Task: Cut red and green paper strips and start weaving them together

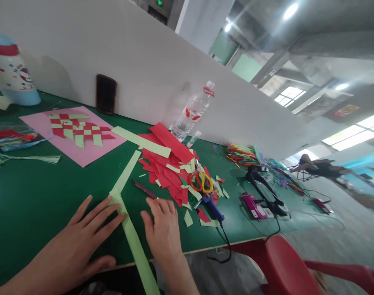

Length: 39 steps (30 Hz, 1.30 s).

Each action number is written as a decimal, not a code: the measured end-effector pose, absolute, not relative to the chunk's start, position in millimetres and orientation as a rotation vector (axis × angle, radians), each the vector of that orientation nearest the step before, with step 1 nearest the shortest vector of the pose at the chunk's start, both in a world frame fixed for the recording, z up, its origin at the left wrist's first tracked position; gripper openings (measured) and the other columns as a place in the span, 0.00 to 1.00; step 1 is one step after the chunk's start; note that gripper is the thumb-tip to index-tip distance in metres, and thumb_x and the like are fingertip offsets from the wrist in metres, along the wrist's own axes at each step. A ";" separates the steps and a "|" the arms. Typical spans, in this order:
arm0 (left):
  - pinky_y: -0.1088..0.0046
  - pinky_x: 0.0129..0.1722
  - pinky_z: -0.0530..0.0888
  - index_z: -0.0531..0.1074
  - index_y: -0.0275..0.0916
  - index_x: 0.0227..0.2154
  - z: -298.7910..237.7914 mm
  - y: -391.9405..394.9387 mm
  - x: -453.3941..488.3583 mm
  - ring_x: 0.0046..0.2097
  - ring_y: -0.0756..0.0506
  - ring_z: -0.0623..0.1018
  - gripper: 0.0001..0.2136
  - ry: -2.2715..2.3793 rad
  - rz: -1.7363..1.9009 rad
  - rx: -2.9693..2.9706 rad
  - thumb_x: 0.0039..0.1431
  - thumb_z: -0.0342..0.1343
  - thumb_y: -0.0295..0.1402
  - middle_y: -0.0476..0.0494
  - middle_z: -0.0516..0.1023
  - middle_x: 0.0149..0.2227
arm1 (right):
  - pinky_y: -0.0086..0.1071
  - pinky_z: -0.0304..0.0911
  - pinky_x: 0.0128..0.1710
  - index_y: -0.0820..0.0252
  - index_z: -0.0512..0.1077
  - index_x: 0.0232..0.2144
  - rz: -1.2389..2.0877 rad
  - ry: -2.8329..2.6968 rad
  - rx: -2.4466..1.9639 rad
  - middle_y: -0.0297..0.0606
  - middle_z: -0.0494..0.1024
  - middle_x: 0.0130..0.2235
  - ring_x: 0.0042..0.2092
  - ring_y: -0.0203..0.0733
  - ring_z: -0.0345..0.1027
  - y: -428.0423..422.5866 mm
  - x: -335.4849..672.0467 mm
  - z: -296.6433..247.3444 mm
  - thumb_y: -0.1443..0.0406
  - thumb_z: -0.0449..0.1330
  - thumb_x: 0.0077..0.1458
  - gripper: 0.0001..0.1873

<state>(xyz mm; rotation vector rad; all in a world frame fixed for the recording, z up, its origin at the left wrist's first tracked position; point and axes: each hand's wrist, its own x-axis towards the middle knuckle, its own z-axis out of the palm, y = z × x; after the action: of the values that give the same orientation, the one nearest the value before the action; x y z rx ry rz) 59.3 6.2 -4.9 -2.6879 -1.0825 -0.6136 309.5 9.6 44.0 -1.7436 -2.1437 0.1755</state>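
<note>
Firstly, one pale green paper strip [133, 241], sharply bent, on the green worktop [91, 176]; its longer limb runs out over the near edge. Left hand [78, 237]: palm down, fingers spread, fingertips resting on the strip by the bend, nothing gripped. Right hand [163, 229]: loosely curled, thumb apart from fingers, just right of the strip, apparently holding nothing. Risks, as judged: bend set askew, should the left fingertips slip; strip tugged out of line, should a forearm catch the overhanging limb. Purple pen [144, 189], near the right fingertips: easily knocked. Red and green paper scraps [167, 176], beyond: could stray beneath the strip. Blue glue gun [214, 208], towards the near edge: could be dragged off by its overhanging cord [226, 235], if snagged; heat cannot be told.
</note>
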 end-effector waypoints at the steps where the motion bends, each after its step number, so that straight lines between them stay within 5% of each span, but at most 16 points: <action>1: 0.51 0.77 0.36 0.65 0.50 0.70 -7.4 6.6 58.9 0.71 0.33 0.69 0.35 -1.080 -0.626 -2.677 0.62 0.60 0.54 0.45 0.75 0.69 | 0.49 0.68 0.50 0.54 0.74 0.60 0.232 -2.175 -1.734 0.45 0.81 0.51 0.52 0.57 0.73 0.8 308.9 46.6 0.64 0.66 0.67 0.21; 4: 0.49 0.76 0.44 0.69 0.52 0.67 -15.8 8.8 58.5 0.70 0.34 0.71 0.25 -1.111 -0.691 -2.630 0.69 0.56 0.44 0.46 0.77 0.67 | 0.47 0.68 0.45 0.56 0.76 0.56 0.346 -2.211 -1.798 0.43 0.82 0.47 0.48 0.58 0.74 -18.8 303.5 50.3 0.59 0.72 0.61 0.23; 6: 0.48 0.69 0.60 0.72 0.50 0.64 -18.2 11.5 59.4 0.64 0.33 0.77 0.21 -1.265 -0.726 -2.582 0.71 0.51 0.41 0.42 0.81 0.62 | 0.45 0.67 0.43 0.55 0.78 0.49 0.378 -2.178 -1.864 0.42 0.82 0.45 0.47 0.56 0.74 -23.4 298.7 50.9 0.62 0.72 0.60 0.15; 10: 0.49 0.51 0.75 0.73 0.38 0.62 -7.6 21.3 64.1 0.54 0.29 0.81 0.25 -1.779 -0.591 -2.515 0.71 0.46 0.45 0.29 0.83 0.55 | 0.42 0.65 0.41 0.55 0.77 0.40 0.420 -2.130 -1.901 0.39 0.81 0.43 0.47 0.55 0.74 -19.8 292.2 51.4 0.69 0.71 0.58 0.09; 18: 0.56 0.34 0.76 0.70 0.33 0.61 16.9 48.5 64.0 0.40 0.30 0.84 0.26 -2.072 -0.415 -2.553 0.66 0.42 0.36 0.27 0.81 0.47 | 0.38 0.61 0.35 0.54 0.72 0.35 0.270 -2.142 -1.727 0.37 0.81 0.37 0.39 0.51 0.75 -20.4 289.3 42.5 0.76 0.67 0.54 0.13; 23: 0.55 0.42 0.77 0.72 0.33 0.59 18.5 62.9 59.4 0.48 0.28 0.84 0.27 -2.203 -0.417 -2.603 0.59 0.47 0.38 0.26 0.82 0.48 | 0.37 0.64 0.38 0.54 0.73 0.40 0.435 -2.038 -1.668 0.34 0.81 0.35 0.38 0.49 0.76 -16.2 290.3 35.6 0.78 0.63 0.50 0.18; 29: 0.59 0.40 0.73 0.75 0.36 0.56 23.0 77.9 54.9 0.46 0.29 0.84 0.26 -2.322 -0.510 -2.647 0.55 0.51 0.39 0.33 0.85 0.40 | 0.37 0.69 0.42 0.54 0.75 0.46 0.838 -1.614 -1.456 0.33 0.79 0.36 0.39 0.45 0.76 23.3 291.4 43.7 0.72 0.60 0.55 0.16; 34: 0.64 0.32 0.66 0.75 0.39 0.56 32.2 85.0 56.0 0.36 0.33 0.83 0.28 -2.434 -0.770 -2.647 0.52 0.53 0.41 0.44 0.81 0.27 | 0.34 0.74 0.37 0.55 0.71 0.52 1.019 -1.401 -1.314 0.33 0.79 0.42 0.37 0.41 0.78 81.9 268.2 45.1 0.65 0.64 0.55 0.21; 39: 0.63 0.36 0.73 0.75 0.43 0.51 42.8 78.8 62.7 0.35 0.37 0.82 0.25 -2.485 -1.330 -2.641 0.54 0.56 0.51 0.49 0.80 0.30 | 0.34 0.75 0.35 0.57 0.67 0.55 1.159 -1.191 -1.242 0.36 0.77 0.44 0.36 0.40 0.77 119.2 235.4 31.1 0.65 0.65 0.52 0.27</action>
<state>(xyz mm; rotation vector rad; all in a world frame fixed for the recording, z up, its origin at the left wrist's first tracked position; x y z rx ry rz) 62.7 78.8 42.8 -2.6408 -2.4846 -1.3300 235.4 119.2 31.1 -1.2422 -1.1907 1.1593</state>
